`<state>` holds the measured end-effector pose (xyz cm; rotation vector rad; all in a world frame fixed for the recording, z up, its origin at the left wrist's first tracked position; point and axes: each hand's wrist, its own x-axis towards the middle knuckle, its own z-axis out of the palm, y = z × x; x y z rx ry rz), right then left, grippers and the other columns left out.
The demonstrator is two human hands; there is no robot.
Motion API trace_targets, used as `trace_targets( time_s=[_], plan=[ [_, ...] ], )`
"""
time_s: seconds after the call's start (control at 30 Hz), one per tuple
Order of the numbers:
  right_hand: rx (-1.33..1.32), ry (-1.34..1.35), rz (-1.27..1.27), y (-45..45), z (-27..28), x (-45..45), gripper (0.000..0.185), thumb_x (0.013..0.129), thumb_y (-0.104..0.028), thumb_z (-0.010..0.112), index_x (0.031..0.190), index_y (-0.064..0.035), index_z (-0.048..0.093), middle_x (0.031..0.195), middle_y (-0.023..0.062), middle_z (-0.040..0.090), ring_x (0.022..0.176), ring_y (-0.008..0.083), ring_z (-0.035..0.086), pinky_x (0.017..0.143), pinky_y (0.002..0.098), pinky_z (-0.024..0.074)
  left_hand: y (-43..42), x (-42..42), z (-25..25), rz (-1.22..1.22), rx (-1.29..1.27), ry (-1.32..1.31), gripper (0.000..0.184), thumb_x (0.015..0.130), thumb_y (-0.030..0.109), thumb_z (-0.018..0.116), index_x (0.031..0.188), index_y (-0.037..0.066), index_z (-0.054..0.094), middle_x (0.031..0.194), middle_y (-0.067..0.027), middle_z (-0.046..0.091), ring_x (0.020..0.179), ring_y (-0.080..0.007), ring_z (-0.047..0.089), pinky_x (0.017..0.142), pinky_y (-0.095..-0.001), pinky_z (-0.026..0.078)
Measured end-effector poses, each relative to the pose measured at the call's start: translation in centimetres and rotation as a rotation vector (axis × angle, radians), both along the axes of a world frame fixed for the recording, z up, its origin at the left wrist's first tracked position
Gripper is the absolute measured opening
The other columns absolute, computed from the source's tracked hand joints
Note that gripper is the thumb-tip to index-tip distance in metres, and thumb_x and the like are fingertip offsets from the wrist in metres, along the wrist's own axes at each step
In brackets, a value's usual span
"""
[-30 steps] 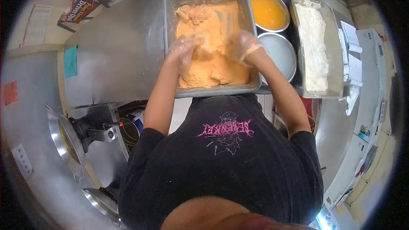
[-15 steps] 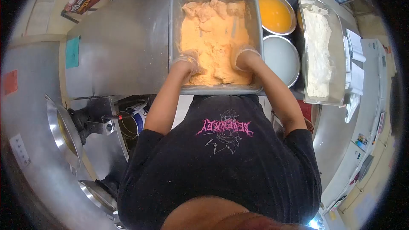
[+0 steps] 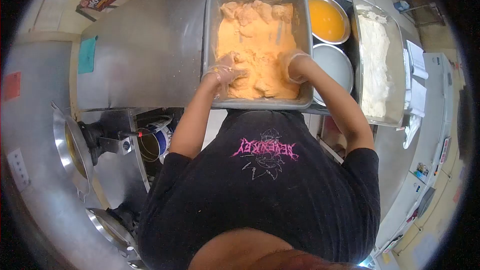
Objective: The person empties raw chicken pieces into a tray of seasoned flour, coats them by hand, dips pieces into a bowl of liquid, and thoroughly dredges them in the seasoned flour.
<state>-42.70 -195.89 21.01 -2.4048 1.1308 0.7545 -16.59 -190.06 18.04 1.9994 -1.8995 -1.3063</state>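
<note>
A deep grey tub (image 3: pixel 209 25) holds orange powder (image 3: pixel 255 45), with several coated lumps (image 3: pixel 257 12) along its far side. My left hand (image 3: pixel 226 72), in a clear glove, is at the left of the tub, its fingers spread over the powder and touching it. My right hand (image 3: pixel 296 67), also gloved, reaches into the powder at the right side; its fingers are buried or hidden, so what it holds cannot be seen. More coated lumps lie half covered between the two hands.
Right of the tub stand a bowl of orange liquid (image 3: pixel 327 19) and a bowl of whitish liquid (image 3: pixel 332 70). Beyond them is a long tray (image 3: pixel 397 70) of white powder. A teal paper (image 3: pixel 87 55) lies on the steel counter (image 3: pixel 145 50). Pans (image 3: pixel 75 150) sit at the lower left.
Both hands have come down from above the tub into the powder. The left hand has since lifted partly, its fingers showing. The lumps at the far side now lie in a row.
</note>
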Motion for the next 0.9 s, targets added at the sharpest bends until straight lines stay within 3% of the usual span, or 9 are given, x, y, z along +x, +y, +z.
trace_targets(
  time_s=[0.13,0.2,0.3,0.4,0.5,0.6,0.73,0.83,0.9],
  plan=[
    [-0.03,-0.066,0.04,-0.9,-1.8,-0.9,0.024,0.073,-0.003,0.069,0.096,-0.0001,0.075,0.096,0.0231,0.074,0.093,0.0382,0.074,0.075,0.0446,0.0589,0.7,1.2,-2.3,0.134,-0.039,0.165,0.066,0.082,0.04,0.081,0.132,0.002,0.062,0.124,-0.021,0.07,0.116,-0.0312,0.065,0.103,-0.0392,0.049],
    [-0.087,-0.099,0.052,-0.7,-3.1,-1.4,0.021,0.073,-0.003,0.069,0.093,-0.0005,0.075,0.094,0.0229,0.074,0.089,0.0388,0.074,0.074,0.0459,0.0587,0.9,1.6,-3.9,0.326,0.059,0.796,0.066,0.082,0.039,0.081,0.134,0.002,0.062,0.123,-0.0187,0.07,0.115,-0.0285,0.065,0.104,-0.0376,0.048],
    [-0.2,-0.16,0.207,0.2,-5.0,-1.9,0.015,0.075,-0.006,0.068,0.088,0.0002,0.075,0.093,0.0224,0.074,0.087,0.039,0.073,0.075,0.0471,0.0579,1.4,1.9,-1.7,0.103,0.068,0.424,0.07,0.082,0.042,0.08,0.136,0.002,0.061,0.125,-0.0209,0.069,0.114,-0.0306,0.066,0.102,-0.038,0.05],
    [-0.135,-0.226,-0.028,1.4,-7.9,-1.4,0.024,0.079,-0.008,0.067,0.1,0.0003,0.073,0.099,0.0248,0.073,0.095,0.0411,0.071,0.081,0.0466,0.0568,1.0,-0.8,3.1,-0.136,0.237,-0.15,0.073,0.08,0.044,0.08,0.136,0.002,0.061,0.126,-0.023,0.069,0.114,-0.0336,0.067,0.099,-0.039,0.051],
    [-0.104,-0.266,-0.197,1.9,-8.9,-1.4,0.03,0.081,-0.009,0.066,0.109,0.0003,0.072,0.103,0.0265,0.072,0.1,0.0425,0.07,0.085,0.0462,0.0561,0.0,-2.1,2.7,-0.221,0.254,-0.274,0.074,0.078,0.046,0.081,0.134,0.002,0.062,0.125,-0.0244,0.069,0.115,-0.0379,0.066,0.099,-0.0414,0.052],
    [-0.111,-0.32,-0.361,2.6,-1.6,-0.2,0.056,0.086,-0.008,0.063,0.14,-0.0014,0.05,0.117,0.0294,0.067,0.11,0.0451,0.066,0.092,0.0476,0.0536,-0.4,-1.2,0.3,-0.22,0.161,-0.18,0.076,0.075,0.042,0.084,0.136,0.004,0.061,0.128,-0.0238,0.067,0.12,-0.037,0.064,0.102,-0.042,0.05],
    [-0.195,-0.601,-0.44,2.0,-1.9,-1.2,0.057,0.084,-0.006,0.065,0.139,-0.0011,0.05,0.113,0.0277,0.069,0.107,0.0443,0.067,0.092,0.0485,0.0537,-1.3,1.8,-5.2,-0.214,0.207,0.258,0.08,0.078,0.021,0.085,0.148,0.01,0.051,0.141,-0.0142,0.063,0.133,-0.0292,0.055,0.111,-0.0414,0.044],
    [0.009,-0.202,-0.242,0.1,-5.5,-0.2,0.064,0.079,-0.011,0.071,0.137,0.0079,0.052,0.126,0.0313,0.065,0.121,0.037,0.065,0.1,0.0443,0.0526,-1.3,0.4,-1.4,-0.17,0.441,0.263,0.076,0.083,0.021,0.083,0.15,0.01,0.05,0.139,-0.0106,0.064,0.132,-0.028,0.056,0.111,-0.04,0.044],
    [0.072,-0.098,-0.262,1.4,-2.7,0.7,0.067,0.077,-0.008,0.072,0.141,0.0011,0.051,0.131,0.0311,0.062,0.123,0.0375,0.064,0.099,0.0426,0.0537,-0.8,-1.0,-0.5,0.027,0.462,0.421,0.081,0.073,0.032,0.091,0.145,0.013,0.059,0.133,-0.0178,0.067,0.118,-0.0301,0.065,0.102,-0.0387,0.049]
  ],
)
